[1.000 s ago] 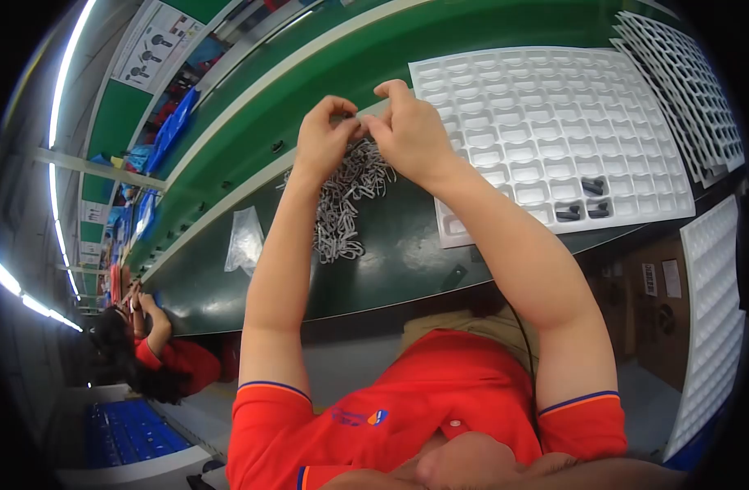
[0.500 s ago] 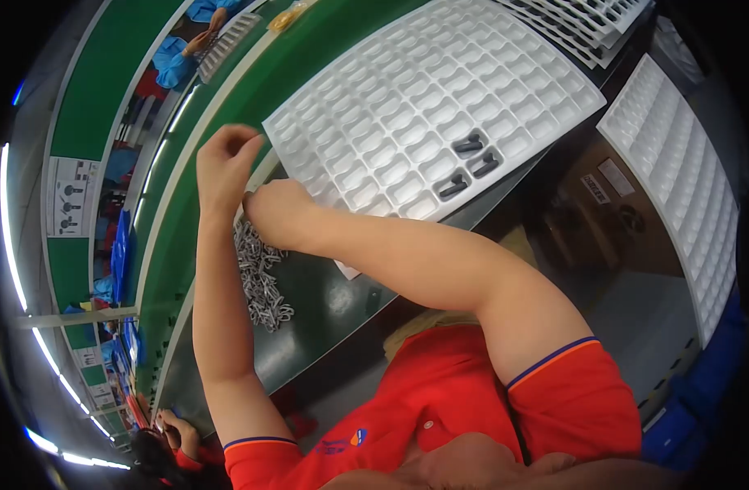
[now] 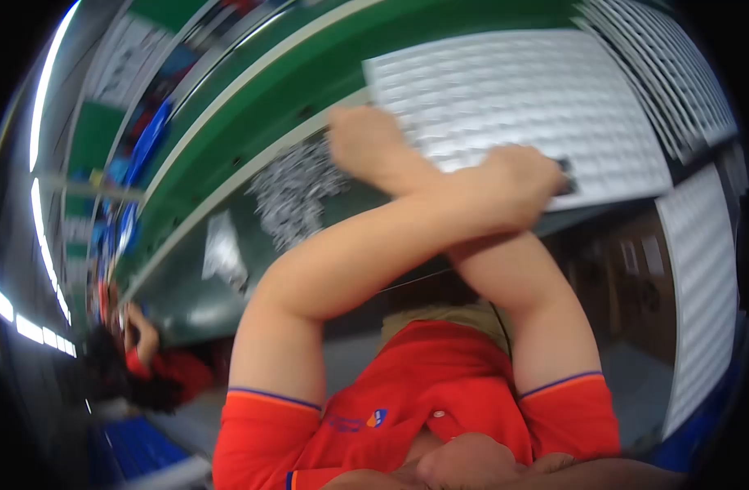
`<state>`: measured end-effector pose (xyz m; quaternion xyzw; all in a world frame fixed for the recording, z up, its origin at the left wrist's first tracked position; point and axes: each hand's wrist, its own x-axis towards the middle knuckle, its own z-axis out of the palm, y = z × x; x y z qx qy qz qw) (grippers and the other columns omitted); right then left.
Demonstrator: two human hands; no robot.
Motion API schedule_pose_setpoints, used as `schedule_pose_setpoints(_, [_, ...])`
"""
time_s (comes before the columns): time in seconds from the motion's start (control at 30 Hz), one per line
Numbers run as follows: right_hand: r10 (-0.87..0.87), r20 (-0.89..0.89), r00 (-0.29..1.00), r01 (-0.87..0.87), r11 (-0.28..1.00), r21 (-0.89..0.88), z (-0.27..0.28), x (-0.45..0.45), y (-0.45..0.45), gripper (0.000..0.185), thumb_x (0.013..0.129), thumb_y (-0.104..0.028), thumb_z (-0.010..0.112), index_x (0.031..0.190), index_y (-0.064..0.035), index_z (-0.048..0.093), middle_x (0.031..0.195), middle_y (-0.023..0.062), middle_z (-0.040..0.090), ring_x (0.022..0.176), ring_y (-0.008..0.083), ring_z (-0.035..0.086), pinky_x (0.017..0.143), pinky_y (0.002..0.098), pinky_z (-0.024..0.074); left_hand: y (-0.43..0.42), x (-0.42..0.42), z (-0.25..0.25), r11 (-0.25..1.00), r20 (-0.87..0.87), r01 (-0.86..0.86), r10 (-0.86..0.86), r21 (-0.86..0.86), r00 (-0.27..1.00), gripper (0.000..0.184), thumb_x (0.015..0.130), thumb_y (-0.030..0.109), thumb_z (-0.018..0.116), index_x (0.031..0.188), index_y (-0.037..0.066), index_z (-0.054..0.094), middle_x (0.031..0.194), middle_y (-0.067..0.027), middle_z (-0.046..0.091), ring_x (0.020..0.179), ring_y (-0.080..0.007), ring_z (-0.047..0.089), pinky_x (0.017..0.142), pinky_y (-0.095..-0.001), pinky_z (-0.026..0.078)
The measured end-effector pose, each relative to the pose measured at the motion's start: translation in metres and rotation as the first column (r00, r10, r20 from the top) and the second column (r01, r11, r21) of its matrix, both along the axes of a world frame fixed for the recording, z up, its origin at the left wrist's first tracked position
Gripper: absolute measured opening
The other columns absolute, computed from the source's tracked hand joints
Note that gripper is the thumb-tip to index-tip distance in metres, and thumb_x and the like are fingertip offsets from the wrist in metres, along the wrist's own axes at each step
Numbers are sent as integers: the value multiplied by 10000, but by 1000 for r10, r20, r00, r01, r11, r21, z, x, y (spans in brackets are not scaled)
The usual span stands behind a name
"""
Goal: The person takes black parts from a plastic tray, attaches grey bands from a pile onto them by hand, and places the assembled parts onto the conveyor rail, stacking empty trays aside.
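My left hand (image 3: 517, 184) has crossed over my right arm and is above the near part of a white moulded tray (image 3: 472, 90). Its fingers are curled, their tips blurred beside a dark small part (image 3: 564, 175); whether that part is held or lies in a pocket, I cannot tell. My right hand (image 3: 362, 143) is closed by the tray's left corner, at the right edge of a heap of small grey metal pieces (image 3: 297, 192). What is inside its fingers is hidden.
A clear plastic bag (image 3: 222, 249) lies on the dark green bench (image 3: 182, 286). Stacked white trays (image 3: 660, 77) stand at the back right, with another tray (image 3: 701, 269) leaning upright below. A cardboard box (image 3: 640, 286) is under the bench. Another person (image 3: 158, 363) sits at the lower left.
My left hand has swung right, from beside the tray's left edge across my right arm to the tray. My right hand stays by the heap. The camera view has turned.
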<state>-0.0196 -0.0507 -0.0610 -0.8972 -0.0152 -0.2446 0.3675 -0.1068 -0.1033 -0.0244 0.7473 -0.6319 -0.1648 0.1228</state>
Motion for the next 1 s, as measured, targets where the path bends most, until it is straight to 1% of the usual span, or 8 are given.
schedule_pose_setpoints(0.27, [350,48,936,-353,925,141,-2,-4,17,105,833,-124,687,878,-30,674,754,164,680,721,374,665,664,457,523,8,-13,-4,992,55,-111,114,-56,992,168,734,91,681,876,20,734,975,-210,714,953,-396,686,822,-461,551])
schedule_pose_setpoints(0.43, [492,32,870,-491,870,-38,-17,-1,22,81,816,-83,683,884,-40,689,864,149,677,863,322,651,754,414,514,54,14,11,838,-204,-286,213,-465,956,151,723,12,644,866,11,695,971,-210,682,925,-410,657,821,-454,536])
schedule_pose_setpoints(0.5, [509,8,861,-498,844,-198,-21,3,25,92,805,-80,683,892,-50,692,934,147,663,951,315,618,802,413,492,88,44,12,678,-182,-262,189,-687,965,200,741,-17,615,919,37,691,917,-173,676,850,-374,651,770,-428,545])
schedule_pose_setpoints(0.63, [470,164,867,-416,866,-278,-35,5,45,106,795,-75,688,898,-50,683,973,136,645,996,313,581,820,422,469,183,86,37,514,-152,-449,518,-731,842,211,801,-47,635,988,9,716,910,-103,703,831,-209,685,770,-315,552])
schedule_pose_setpoints(0.77, [462,117,879,-377,824,-423,-18,-6,53,133,793,-60,682,924,-39,674,974,129,649,1001,317,585,836,436,466,246,118,12,146,-632,-758,466,-636,620,124,857,-29,633,930,7,727,905,-98,707,801,-164,687,715,-273,541])
schedule_pose_setpoints(0.83, [470,39,882,-389,772,-503,-14,-6,53,144,794,-53,679,936,-35,672,973,129,654,1003,318,592,845,440,467,262,133,-15,119,-657,-784,479,-609,583,131,868,-28,633,965,-2,718,900,-82,703,807,-141,675,721,-262,536])
schedule_pose_setpoints(0.93, [455,114,883,-434,884,-172,-16,0,46,134,823,-30,665,956,-16,675,951,136,680,970,319,637,847,410,493,275,140,-38,33,-716,-836,499,-548,488,158,892,-26,633,1035,-19,699,892,-51,694,819,-95,652,734,-240,527])
schedule_pose_setpoints(1.0, [452,93,887,-444,891,-93,-15,1,42,136,834,-30,667,967,-7,678,938,138,689,938,308,652,830,393,503,269,139,-43,140,-615,-810,581,-569,533,146,887,-12,646,1019,-20,705,907,-53,688,820,-103,657,743,-242,531])
